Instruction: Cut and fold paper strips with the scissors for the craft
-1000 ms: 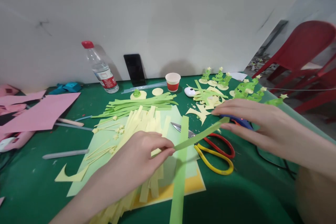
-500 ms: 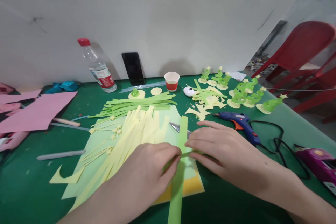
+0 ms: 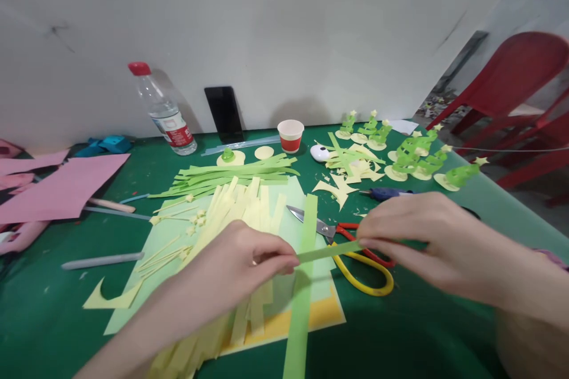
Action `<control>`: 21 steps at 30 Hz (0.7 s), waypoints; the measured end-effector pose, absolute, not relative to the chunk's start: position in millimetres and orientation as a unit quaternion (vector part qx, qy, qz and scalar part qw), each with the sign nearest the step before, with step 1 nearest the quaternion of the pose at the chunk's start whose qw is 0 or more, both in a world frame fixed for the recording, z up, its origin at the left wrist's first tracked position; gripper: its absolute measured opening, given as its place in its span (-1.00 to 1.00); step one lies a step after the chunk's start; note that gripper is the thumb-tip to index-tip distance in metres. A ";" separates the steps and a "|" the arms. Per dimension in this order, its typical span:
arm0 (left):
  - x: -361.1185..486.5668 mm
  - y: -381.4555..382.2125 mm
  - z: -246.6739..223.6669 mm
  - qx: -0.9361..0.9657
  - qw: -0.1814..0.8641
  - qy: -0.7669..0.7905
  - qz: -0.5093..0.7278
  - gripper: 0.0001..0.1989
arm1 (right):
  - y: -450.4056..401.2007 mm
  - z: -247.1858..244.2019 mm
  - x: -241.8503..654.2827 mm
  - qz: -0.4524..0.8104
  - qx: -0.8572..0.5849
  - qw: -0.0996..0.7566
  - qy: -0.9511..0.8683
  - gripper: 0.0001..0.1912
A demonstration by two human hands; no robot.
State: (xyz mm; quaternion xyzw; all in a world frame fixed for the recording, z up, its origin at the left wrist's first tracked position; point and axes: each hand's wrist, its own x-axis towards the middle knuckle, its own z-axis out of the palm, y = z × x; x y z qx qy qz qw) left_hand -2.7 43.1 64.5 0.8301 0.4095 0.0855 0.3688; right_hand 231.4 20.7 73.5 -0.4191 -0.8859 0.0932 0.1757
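Note:
A narrow green paper strip [image 3: 331, 251] is stretched between my two hands. My left hand [image 3: 255, 251] pinches its left end, and my right hand [image 3: 406, 234] pinches the right end. Under it runs a longer, wider green paper strip [image 3: 302, 302], lying lengthwise down toward the front edge of view. Scissors [image 3: 371, 284] with one red and one yellow handle lie beneath my hands, their blades passing under the wide strip. Many pale yellow paper strips [image 3: 235, 207] are heaped on light green sheets [image 3: 128, 314], partly covered by my left forearm.
Behind lie green strips [image 3: 231, 174], a paper cup [image 3: 291, 136], a phone [image 3: 224, 113] and a water bottle [image 3: 171, 124]. To the right are paper scraps [image 3: 351, 160], several small spiral paper trees [image 3: 400, 166] and a partly hidden glue gun [image 3: 384, 193]. Pink paper [image 3: 66, 189] lies left.
My hands have moved apart, my right hand going right and now covering much of the glue gun. The narrow strip shows stretched between them, and the scissors' handles have come into view.

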 end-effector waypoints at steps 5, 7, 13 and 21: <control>-5.9 50.4 71.1 0.811 0.382 0.441 0.054 -0.71 | 28.1 77.7 248.3 0.157 -0.469 0.116 -0.861 -0.71; -4.4 50.1 67.3 0.811 0.384 0.437 0.063 -0.71 | 28.2 73.9 241.2 0.159 -0.481 0.090 -0.858 -0.70; 3.8 45.4 58.9 0.818 0.394 0.412 0.079 -0.75 | 26.0 59.1 203.6 0.187 -0.443 0.124 -0.868 -0.78; -15.0 51.9 74.3 0.827 0.343 0.442 0.058 -0.78 | 28.9 74.9 230.5 0.151 -0.416 0.167 -0.881 -0.69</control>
